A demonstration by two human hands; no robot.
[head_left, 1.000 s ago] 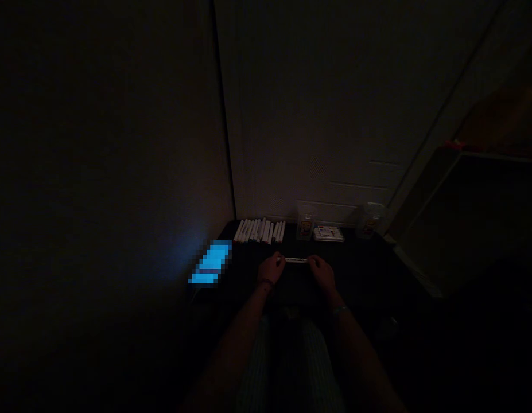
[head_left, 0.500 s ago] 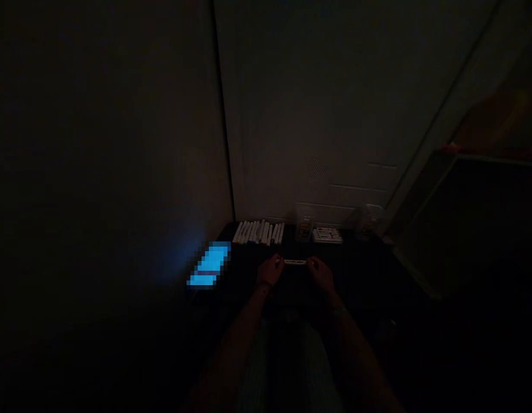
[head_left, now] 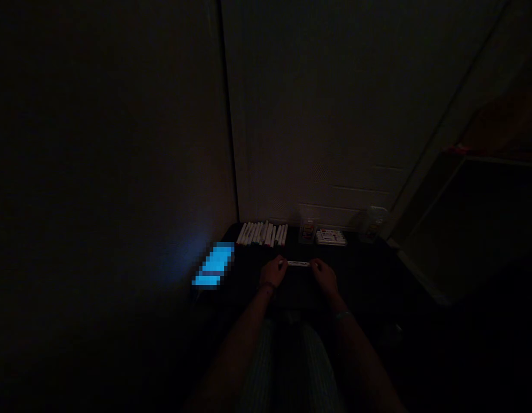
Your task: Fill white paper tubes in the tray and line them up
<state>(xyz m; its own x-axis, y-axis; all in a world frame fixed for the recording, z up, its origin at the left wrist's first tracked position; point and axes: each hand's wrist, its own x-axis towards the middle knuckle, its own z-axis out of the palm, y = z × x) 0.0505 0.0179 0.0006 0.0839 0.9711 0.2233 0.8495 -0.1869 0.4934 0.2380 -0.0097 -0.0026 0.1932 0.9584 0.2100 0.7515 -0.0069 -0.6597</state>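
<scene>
A white marker [head_left: 299, 264] lies level between my two hands, above the dark table. My left hand [head_left: 273, 273] pinches its left end, and my right hand [head_left: 324, 276] has fingers closed round the right end. Dark print shows along the barrel, too small to read. Behind my left hand, several white markers [head_left: 262, 234] lie side by side in a row at the back of the table. Past my right hand is a stack of white markers [head_left: 331, 237]. The room is very dark, so finger details are faint.
A clear plastic container [head_left: 307, 228] with a label stands left of the stack, and another clear container [head_left: 376, 222] stands to its right. A glowing blue, pixelated screen [head_left: 214, 265] is at the table's left edge. A wall [head_left: 317, 115] rises right behind the table.
The view has shifted slightly, so everything sits a little farther right. The print side of the marker seems turned a little; both hands keep hold of its ends.
</scene>
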